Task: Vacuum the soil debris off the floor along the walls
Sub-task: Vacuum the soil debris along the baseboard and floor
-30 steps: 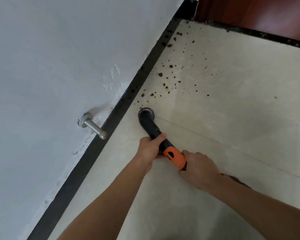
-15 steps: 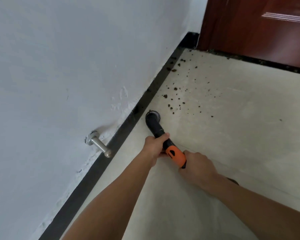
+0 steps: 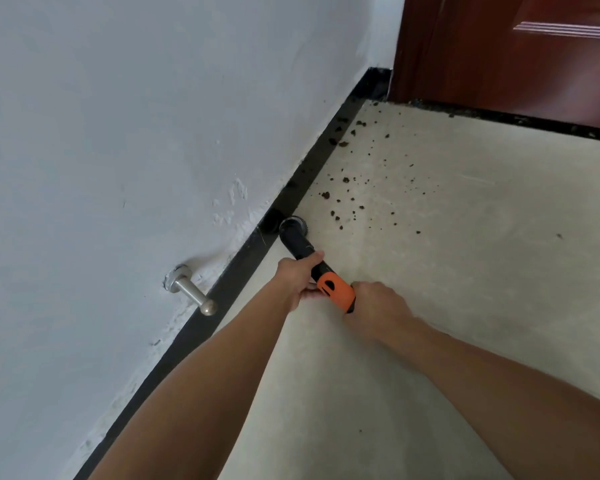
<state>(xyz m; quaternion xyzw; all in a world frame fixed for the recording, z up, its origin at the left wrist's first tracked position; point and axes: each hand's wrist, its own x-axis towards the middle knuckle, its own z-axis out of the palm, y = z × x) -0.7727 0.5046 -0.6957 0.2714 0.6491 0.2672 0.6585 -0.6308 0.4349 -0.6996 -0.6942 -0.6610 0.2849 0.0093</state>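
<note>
I hold a handheld vacuum with an orange body and a black tube. Its round nozzle sits on the pale floor right against the black skirting. My left hand grips the black tube just behind the nozzle. My right hand grips the rear of the orange body, hiding the handle. Dark soil crumbs lie scattered ahead of the nozzle, along the skirting and out over the floor toward the door corner.
A metal door stopper sticks out of the white wall low on the left, beside my left forearm. A dark red wooden door closes the far end, with a black threshold strip under it.
The nozzle has slid left up against the skirting and forward toward the crumbs. The view has tilted up, showing more of the door.
</note>
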